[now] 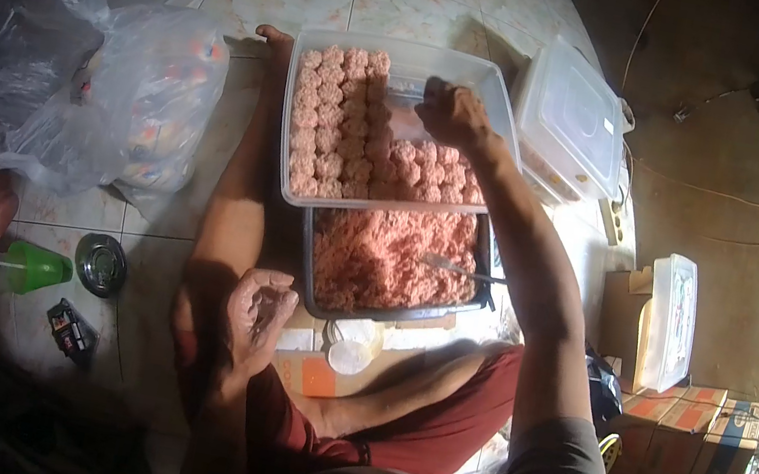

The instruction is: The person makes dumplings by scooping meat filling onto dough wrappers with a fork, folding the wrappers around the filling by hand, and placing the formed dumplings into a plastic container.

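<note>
Right hand is positioned over the bare far-right part of a clear plastic container; its fingers are bent downward, and whether they pinch anything cannot be told from this angle; left hand is raised near the person's knee, palm turned up, fingers loosely curled and apart from all items, with pale residue on the skin; meat balls stand in close rows along the container's left side, with a further group at its near-right side; the container's near edge overlaps the far end of a black tray in view; the tray holds a loose mass of ground meat, in which a metal utensil lies, handle pointing right; a lidded plastic box stands just beside the container, to its right.
</note>
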`<state>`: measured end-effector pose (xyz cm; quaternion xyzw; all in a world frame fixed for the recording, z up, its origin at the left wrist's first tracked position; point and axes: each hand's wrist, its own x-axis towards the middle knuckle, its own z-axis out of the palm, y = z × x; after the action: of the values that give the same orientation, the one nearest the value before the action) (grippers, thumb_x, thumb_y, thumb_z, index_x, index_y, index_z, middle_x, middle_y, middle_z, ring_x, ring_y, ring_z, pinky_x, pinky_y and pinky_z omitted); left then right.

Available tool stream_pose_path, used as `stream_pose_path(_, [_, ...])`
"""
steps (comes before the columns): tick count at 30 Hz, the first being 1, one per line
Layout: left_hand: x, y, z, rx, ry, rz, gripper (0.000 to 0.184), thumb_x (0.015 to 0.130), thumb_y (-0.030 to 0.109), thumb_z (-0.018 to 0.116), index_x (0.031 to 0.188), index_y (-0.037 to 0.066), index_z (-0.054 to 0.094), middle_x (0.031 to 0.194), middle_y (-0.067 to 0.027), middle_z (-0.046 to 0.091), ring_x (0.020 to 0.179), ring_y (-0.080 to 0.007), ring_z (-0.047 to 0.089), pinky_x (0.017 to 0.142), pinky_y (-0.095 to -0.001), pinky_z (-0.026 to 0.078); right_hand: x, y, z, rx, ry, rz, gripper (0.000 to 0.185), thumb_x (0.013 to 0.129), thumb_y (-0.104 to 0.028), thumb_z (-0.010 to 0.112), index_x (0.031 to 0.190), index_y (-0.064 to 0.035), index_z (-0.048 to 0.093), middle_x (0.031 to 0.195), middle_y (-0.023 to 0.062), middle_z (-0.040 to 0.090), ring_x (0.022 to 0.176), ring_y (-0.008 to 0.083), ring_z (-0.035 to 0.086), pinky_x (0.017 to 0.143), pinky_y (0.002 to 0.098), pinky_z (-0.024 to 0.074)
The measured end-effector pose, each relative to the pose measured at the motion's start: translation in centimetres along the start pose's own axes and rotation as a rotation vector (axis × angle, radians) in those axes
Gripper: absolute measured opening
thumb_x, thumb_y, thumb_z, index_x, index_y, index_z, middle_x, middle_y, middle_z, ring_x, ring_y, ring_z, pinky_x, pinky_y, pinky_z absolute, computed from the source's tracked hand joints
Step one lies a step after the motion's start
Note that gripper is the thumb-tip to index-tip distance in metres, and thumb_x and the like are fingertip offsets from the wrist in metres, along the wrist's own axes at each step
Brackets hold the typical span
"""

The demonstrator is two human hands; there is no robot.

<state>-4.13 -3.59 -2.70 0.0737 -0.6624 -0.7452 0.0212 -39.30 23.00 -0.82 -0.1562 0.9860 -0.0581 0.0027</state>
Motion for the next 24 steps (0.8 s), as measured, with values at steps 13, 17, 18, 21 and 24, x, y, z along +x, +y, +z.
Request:
stream_pose_path(13, [-3.5,-3.8,6.5,0.358,-0.216,0.262,0.030,0.083,0.017,0.084,0.099,0.003,0.064,0.083,-0.0032,0.064,0.077,-0.0123,0.059,0.071,-0.0302,0.051,-25.2,-4.9,-5.6,0.358,-0.120,-0.250,0.024,0.094,-0.021,0.063,0.111,-0.0035,0.065,0.113,0.0194,0.066,0.111,0.0348,0.064,0.091,0.0451,0.0536])
stream_pose_path(17, [-4.4,0.6,6.3,0.180,-0.257,0.174,0.036,0.079,0.017,0.086,0.101,0.004,0.061,0.090,-0.0105,0.067,0.081,-0.0195,0.066,0.076,-0.0345,0.053,-27.3,2.5,-3.5,-0.091,-0.137,-0.115,0.022,0.095,-0.023,0.058,0.108,-0.0078,0.066,0.109,0.0164,0.065,0.100,0.0337,0.063,0.086,0.0489,0.0495])
stream_pose_path(18, [-4.6,1.5,6.2,0.187,-0.257,0.181,0.036,0.079,0.017,0.086,0.101,0.004,0.061,0.090,-0.0105,0.067,0.081,-0.0195,0.066,0.076,-0.0345,0.053,-27.6,3.8,-2.0,-0.197,-0.080,-0.168,0.023,0.095,-0.023,0.056,0.109,-0.0086,0.066,0.107,0.0152,0.064,0.098,0.0325,0.062,0.086,0.0495,0.0474])
stream_pose_path(21, [-5.4,3.0,6.5,0.346,-0.278,0.326,0.035,0.079,0.016,0.086,0.101,0.004,0.061,0.088,-0.0084,0.068,0.080,-0.0173,0.066,0.074,-0.0328,0.053,-28.1,5.0,-0.7,-0.163,-0.013,-0.267,0.024,0.094,-0.021,0.055,0.112,-0.0085,0.065,0.109,0.0145,0.064,0.102,0.0305,0.060,0.089,0.0493,0.0440])
stream_pose_path(24, [-6.3,3.3,6.5,0.324,-0.240,0.349,0.035,0.079,0.017,0.086,0.100,0.004,0.062,0.084,-0.0053,0.067,0.075,-0.0147,0.063,0.070,-0.0311,0.052,-27.8,5.2,0.3,-0.229,0.047,-0.280,0.021,0.093,-0.021,0.053,0.105,-0.0083,0.065,0.105,0.0132,0.063,0.105,0.0280,0.059,0.089,0.0441,0.0440])
